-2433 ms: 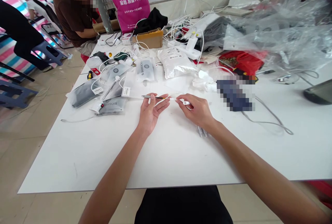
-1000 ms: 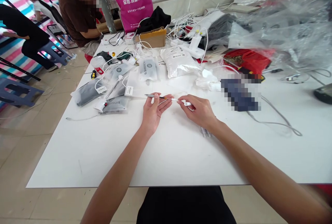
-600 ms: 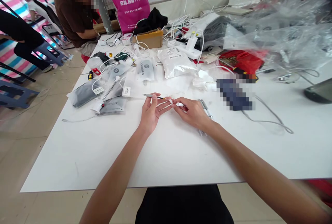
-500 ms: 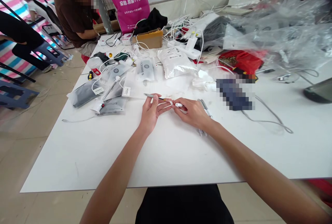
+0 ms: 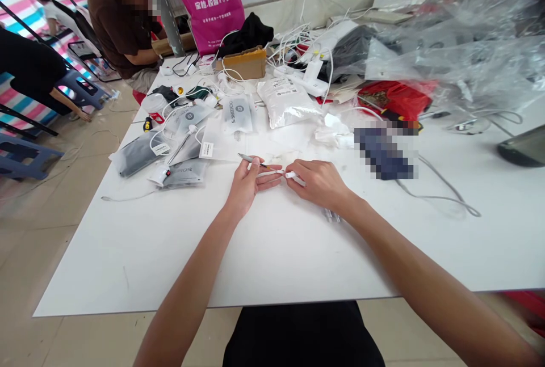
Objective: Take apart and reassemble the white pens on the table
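Observation:
My left hand [image 5: 244, 188] is closed on a slim pen [image 5: 247, 158], thumb pressed on it; the grey pointed end faces left and a thin dark part runs along the fingers. Just to the right, my right hand [image 5: 317, 181] pinches a small white cylindrical piece [image 5: 290, 174]. The fingertips of both hands nearly meet at the thin end of the pen; whether the two parts touch is too small to tell. Several silver pens [image 5: 332, 215] lie under my right wrist, mostly covered by it.
Bagged dark items [image 5: 142, 151] and a white packet [image 5: 287, 100] lie beyond my hands on the white table [image 5: 272, 265]. A blurred dark object [image 5: 383, 152] with a grey cable [image 5: 453, 199] lies at right. Cables, a cardboard box [image 5: 244, 64] and plastic film [image 5: 460, 60] crowd the back.
My right hand has shifted slightly and now hides more of the silver pens. Both hands keep their hold. At far left, a person's arm now reaches down toward the floor.

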`<state>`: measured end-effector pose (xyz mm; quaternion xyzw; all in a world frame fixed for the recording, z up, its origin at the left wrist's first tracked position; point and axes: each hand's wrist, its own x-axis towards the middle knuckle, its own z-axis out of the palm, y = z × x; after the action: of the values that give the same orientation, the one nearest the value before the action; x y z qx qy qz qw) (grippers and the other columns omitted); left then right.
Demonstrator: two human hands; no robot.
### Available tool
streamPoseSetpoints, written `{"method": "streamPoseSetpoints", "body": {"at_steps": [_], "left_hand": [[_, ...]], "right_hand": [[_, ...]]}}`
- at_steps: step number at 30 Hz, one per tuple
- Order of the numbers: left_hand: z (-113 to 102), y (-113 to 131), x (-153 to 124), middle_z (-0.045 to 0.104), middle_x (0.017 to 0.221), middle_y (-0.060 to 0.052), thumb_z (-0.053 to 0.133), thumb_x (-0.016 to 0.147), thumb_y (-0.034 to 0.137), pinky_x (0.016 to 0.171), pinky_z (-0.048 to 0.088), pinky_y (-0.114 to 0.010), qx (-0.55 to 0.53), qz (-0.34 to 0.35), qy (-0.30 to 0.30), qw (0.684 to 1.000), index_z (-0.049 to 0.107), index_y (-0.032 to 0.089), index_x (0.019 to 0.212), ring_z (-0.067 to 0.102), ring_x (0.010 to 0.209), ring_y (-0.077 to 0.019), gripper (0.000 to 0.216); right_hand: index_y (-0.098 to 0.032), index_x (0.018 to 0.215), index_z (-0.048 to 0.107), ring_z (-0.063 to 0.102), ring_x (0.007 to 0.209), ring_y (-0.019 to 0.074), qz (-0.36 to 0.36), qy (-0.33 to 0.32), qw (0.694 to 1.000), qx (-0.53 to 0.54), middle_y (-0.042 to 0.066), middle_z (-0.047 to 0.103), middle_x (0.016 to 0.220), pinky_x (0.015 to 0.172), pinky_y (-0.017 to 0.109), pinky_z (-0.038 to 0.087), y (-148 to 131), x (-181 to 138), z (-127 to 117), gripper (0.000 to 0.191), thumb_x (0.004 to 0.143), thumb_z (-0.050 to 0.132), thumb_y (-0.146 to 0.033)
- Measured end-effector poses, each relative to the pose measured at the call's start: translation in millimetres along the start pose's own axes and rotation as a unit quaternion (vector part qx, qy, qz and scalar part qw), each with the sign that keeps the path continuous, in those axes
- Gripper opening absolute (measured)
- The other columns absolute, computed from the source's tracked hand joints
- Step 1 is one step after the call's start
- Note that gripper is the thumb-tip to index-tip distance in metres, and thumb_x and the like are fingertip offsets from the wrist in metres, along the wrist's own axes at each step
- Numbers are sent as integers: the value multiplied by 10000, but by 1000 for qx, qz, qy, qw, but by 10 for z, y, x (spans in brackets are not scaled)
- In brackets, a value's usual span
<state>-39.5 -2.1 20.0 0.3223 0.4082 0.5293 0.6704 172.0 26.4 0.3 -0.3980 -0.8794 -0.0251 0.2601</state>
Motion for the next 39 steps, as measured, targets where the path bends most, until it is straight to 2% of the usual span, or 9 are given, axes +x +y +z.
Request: {"method": "streamPoseSetpoints", "body": {"at_steps": [9, 15, 19, 26, 30, 39], "left_hand": [[-22, -34, 35, 825, 1050, -151, 735, 976, 471, 1200, 471, -540, -50, 1, 2, 999, 542, 200, 1015, 804, 1065, -270, 335], [-55, -55, 56, 821, 1078, -153, 703, 997, 483, 1188, 488, -519, -48, 30, 4, 998, 558, 197, 1044, 799, 1084, -271, 323], [-81, -34, 62, 823, 1087, -142, 683, 1008, 492, 1174, 498, -513, -52, 59, 18, 997, 550, 206, 1048, 803, 1075, -281, 318], [-59, -26, 36, 824, 1096, -125, 692, 990, 533, 1191, 475, -521, -41, 83, 5, 996, 539, 224, 1058, 799, 1090, -284, 351], [-27, -38, 32, 829, 1067, -113, 693, 987, 541, 1165, 504, -516, -30, 77, 7, 997, 530, 224, 1063, 807, 1056, -273, 365], [-9, -36, 24, 826, 1037, -113, 672, 984, 587, 1102, 561, -519, 17, 93, 11, 995, 512, 221, 1044, 812, 1028, -279, 404]], "right_hand": [[-219, 1041, 703, 665, 631, 145, 21, 55, 997, 50, 18, 788, 874, 597, 297, 374, -20, 10, -12, 154, 1041, 591, -326], [-202, 1170, 682, 700, 680, 172, 43, 68, 996, 44, 55, 795, 923, 588, 307, 363, -9, 26, -49, 334, 1073, 554, -495], [-200, 1193, 673, 659, 652, 165, 43, 43, 998, 5, 72, 790, 1011, 571, 319, 300, 45, 41, -83, 346, 1121, 447, -452], [-245, 1218, 658, 589, 593, 165, 45, -15, 998, -34, 47, 792, 999, 552, 330, 202, 48, 30, -47, 370, 1143, 359, -450], [-235, 1127, 672, 585, 603, 160, 52, -25, 998, -30, 44, 792, 968, 558, 328, 185, 10, 34, -46, 406, 1152, 322, -440], [-209, 1159, 677, 588, 617, 169, 82, -97, 990, -67, 81, 798, 1002, 593, 332, 169, -24, 49, -95, 512, 1152, 236, -470]]}}
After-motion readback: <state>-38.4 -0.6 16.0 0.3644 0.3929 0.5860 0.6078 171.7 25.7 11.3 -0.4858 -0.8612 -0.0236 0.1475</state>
